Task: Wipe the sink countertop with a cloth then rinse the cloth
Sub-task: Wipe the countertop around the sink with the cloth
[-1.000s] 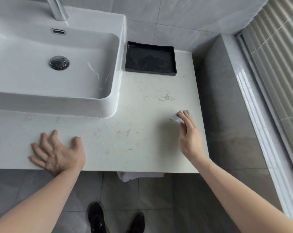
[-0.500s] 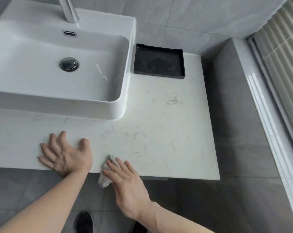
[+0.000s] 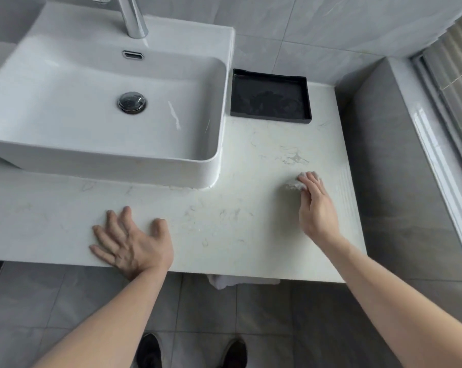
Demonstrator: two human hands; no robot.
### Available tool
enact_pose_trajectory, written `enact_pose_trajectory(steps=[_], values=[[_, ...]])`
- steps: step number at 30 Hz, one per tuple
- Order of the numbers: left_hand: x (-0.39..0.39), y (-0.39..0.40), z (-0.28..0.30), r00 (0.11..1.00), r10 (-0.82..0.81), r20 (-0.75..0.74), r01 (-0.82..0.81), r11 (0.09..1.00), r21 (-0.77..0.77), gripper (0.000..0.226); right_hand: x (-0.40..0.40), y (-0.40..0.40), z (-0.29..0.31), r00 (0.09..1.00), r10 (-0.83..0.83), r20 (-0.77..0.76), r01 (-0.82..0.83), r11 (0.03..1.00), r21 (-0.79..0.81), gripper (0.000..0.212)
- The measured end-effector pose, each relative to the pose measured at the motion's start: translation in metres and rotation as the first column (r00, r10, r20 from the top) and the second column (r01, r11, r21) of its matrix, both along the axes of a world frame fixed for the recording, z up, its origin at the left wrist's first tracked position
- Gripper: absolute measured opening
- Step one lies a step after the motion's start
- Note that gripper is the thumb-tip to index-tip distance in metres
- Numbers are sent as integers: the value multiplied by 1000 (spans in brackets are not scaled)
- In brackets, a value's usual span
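While the right hand [image 3: 316, 205] pressed the small crumpled white cloth [image 3: 294, 185] onto the pale marble countertop [image 3: 224, 224] at four o'clock from the white rectangular basin [image 3: 99, 107], the left hand [image 3: 130, 243] lay flat and empty, so wiping looked underway and rinsing undone.

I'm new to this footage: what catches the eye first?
The big white sink at upper left, and the black tray beside it against the wall. On the pale countertop, the right hand presses a small white cloth; the left hand rests flat near the front edge.
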State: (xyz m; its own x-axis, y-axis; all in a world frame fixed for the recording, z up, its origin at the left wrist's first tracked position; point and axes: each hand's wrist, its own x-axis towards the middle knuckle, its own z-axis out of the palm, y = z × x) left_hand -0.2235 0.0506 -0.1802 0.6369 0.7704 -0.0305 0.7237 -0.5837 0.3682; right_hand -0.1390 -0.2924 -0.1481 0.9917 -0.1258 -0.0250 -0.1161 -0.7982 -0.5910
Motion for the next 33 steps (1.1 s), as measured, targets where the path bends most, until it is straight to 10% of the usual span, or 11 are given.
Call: enact_pose_trajectory(steps=[4, 16, 25, 29, 33], values=[[-1, 0, 1, 1000, -10, -15, 10, 1000, -10, 76, -2, 30, -30, 999, -11, -33, 4, 980, -201, 50], [-2, 5, 3, 998, -45, -44, 41, 996, -82, 71, -136, 206, -25, 858, 513, 10, -511, 856, -75, 62], [-27, 57, 20, 943, -330, 51, 331, 901, -281, 64, -127, 178, 0, 921, 388, -9, -385, 916, 113, 63], [-43, 131, 26, 790, -600, 122, 611, 786, -94, 62, -105, 143, 18, 987, 136, 87, -150, 972, 181, 46], [-20, 205, 22, 831, -552, 73, 554, 833, -11, 66, -68, 117, 25, 989, -31, 147, 19, 996, 85, 31]])
